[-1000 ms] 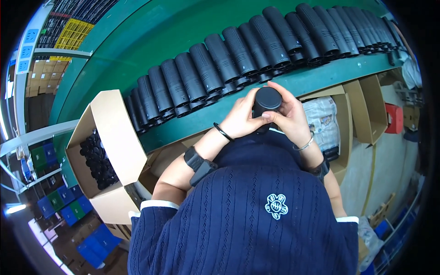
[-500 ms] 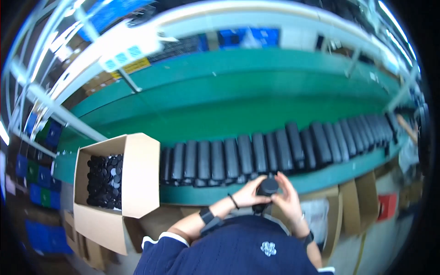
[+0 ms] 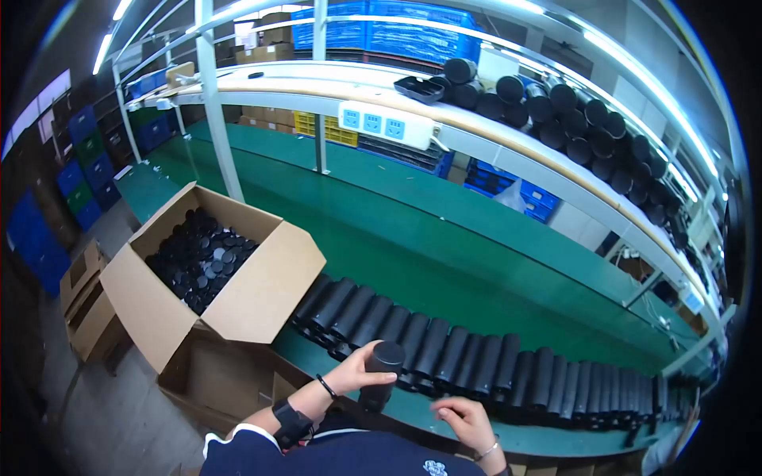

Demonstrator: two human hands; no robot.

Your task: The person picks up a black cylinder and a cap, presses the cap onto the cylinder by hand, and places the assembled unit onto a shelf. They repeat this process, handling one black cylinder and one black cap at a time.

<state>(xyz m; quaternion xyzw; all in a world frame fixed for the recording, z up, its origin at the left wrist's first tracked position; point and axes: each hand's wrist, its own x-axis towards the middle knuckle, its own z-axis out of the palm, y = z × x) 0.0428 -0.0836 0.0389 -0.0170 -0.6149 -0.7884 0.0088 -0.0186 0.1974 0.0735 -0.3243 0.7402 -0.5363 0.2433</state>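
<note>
My left hand (image 3: pixel 359 371) is wrapped round a black cylinder (image 3: pixel 386 358) with a flat round top, held upright at the near edge of the bench. Apart from it, to the right, my right hand (image 3: pixel 470 426) has its fingers curled in with the thumb against them, and nothing shows between them. Just beyond both hands lies a long row of similar black cylinders (image 3: pixel 452 355), packed side by side. At the left an open cardboard box (image 3: pixel 270 278) holds many black round discs (image 3: pixel 202 258), some with a grey face up.
The green bench (image 3: pixel 357 238) runs across behind the row. Above it a shelf (image 3: pixel 294 91) carries a power strip (image 3: pixel 386 123), a black tray (image 3: pixel 419 89) and stacked black cylinders (image 3: pixel 563 119). Metal posts (image 3: pixel 216 119) rise from the bench. Blue crates (image 3: pixel 385 36) stand behind.
My right hand has come off the black cylinder and moved right. My left hand keeps hold of it. The view has swung, bringing the upper shelf into sight.
</note>
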